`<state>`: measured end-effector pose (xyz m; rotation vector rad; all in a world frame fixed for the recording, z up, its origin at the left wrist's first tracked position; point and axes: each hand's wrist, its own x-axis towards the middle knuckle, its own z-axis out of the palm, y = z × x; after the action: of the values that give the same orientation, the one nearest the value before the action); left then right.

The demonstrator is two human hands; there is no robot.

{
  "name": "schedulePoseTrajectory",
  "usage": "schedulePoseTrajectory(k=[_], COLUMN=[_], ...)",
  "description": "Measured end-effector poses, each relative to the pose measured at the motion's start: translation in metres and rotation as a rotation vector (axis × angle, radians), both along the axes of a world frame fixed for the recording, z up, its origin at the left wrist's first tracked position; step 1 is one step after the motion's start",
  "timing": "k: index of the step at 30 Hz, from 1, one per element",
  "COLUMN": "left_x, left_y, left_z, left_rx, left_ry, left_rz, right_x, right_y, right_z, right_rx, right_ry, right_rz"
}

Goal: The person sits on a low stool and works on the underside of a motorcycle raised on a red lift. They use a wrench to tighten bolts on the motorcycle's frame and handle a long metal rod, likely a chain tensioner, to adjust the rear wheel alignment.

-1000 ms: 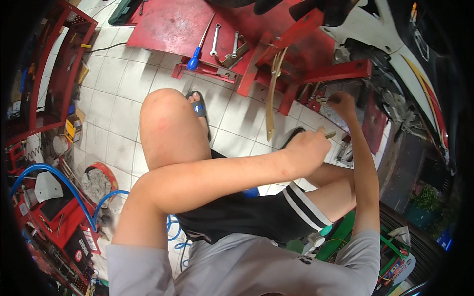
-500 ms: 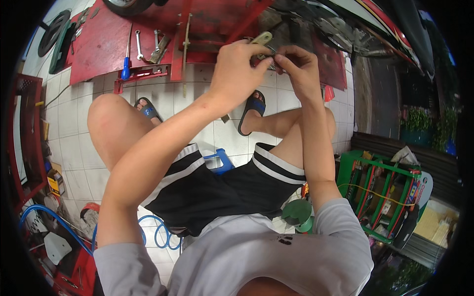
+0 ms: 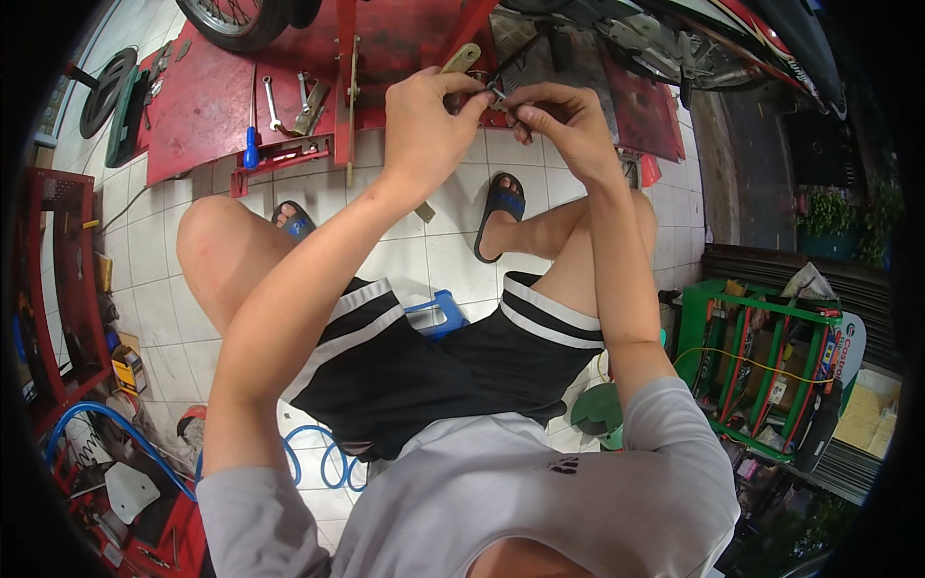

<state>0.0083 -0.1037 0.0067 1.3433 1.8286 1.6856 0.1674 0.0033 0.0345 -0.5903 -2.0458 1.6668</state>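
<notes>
My left hand [image 3: 424, 130] is closed, in front of the red lift. A flat, pale metal lever [image 3: 462, 60] with a rounded, holed end sticks up from behind its fingers. Beside it, my right hand [image 3: 564, 120] is closed in a pinch. A small shiny metal piece [image 3: 498, 92] shows between the two hands, at the right fingertips; its exact kind is too small to tell. Left thumb and forefinger reach close to this piece. My fingers hide the lower part of the lever.
On the red lift platform [image 3: 198, 106] lie a blue-handled screwdriver [image 3: 251, 144] and a wrench [image 3: 271, 101]. A motorcycle [image 3: 665, 48] stands at upper right, a wheel [image 3: 236, 24] at upper left. A green rack [image 3: 761, 366] is to the right, a blue hose [image 3: 116, 414] at lower left.
Both hands have shifted left, the lever travelling with the left one. The small metal piece between them shows more clearly. The view has tilted slightly.
</notes>
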Motion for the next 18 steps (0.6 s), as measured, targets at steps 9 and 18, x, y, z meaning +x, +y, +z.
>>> schedulePoseTrajectory(k=[9,18], left_x=[0.000,0.004], left_y=[0.001,0.003], left_z=[-0.006,-0.009], left_rx=[0.019,-0.007], left_ry=[0.094,0.079], left_rz=[-0.005,-0.081], right_x=[-0.003,-0.007], right_y=[-0.001,-0.003], right_z=[0.002,-0.005], right_rx=[0.009,0.084], right_ry=[0.003,-0.060], right_rz=[0.025,-0.100])
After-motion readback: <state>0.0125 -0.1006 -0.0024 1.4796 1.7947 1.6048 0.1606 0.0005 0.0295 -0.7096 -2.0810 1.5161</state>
